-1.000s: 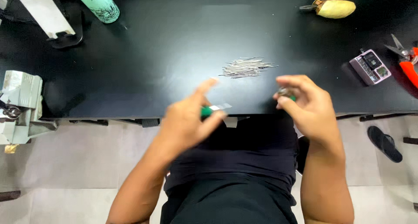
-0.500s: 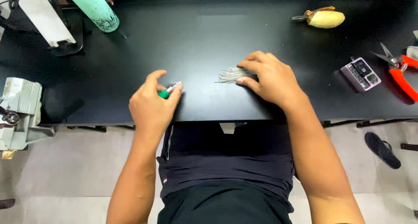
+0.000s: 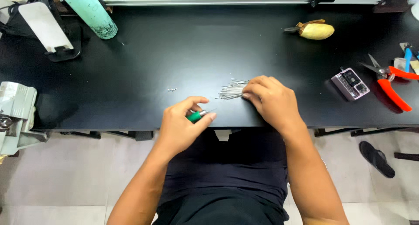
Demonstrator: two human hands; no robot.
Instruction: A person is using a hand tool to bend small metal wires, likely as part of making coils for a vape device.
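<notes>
Left hand (image 3: 181, 124) pinches a small green-handled tool (image 3: 195, 116); right hand (image 3: 273, 100), fingers curled, presses a heap of thin metal pins (image 3: 231, 90) on the black counter (image 3: 174, 59). Pins look light, stiff, slippery; best pinched mid-length.

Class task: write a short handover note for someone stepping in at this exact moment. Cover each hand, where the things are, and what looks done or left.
Left hand: shut on the green-handled tool, at the near edge of the black table.
Right hand: fingertips resting on the pile of thin metal pins; whether it grips one cannot be told.
Done: one small stray piece lies apart to the left of the pile.
Left: the pile is still on the table.
</notes>
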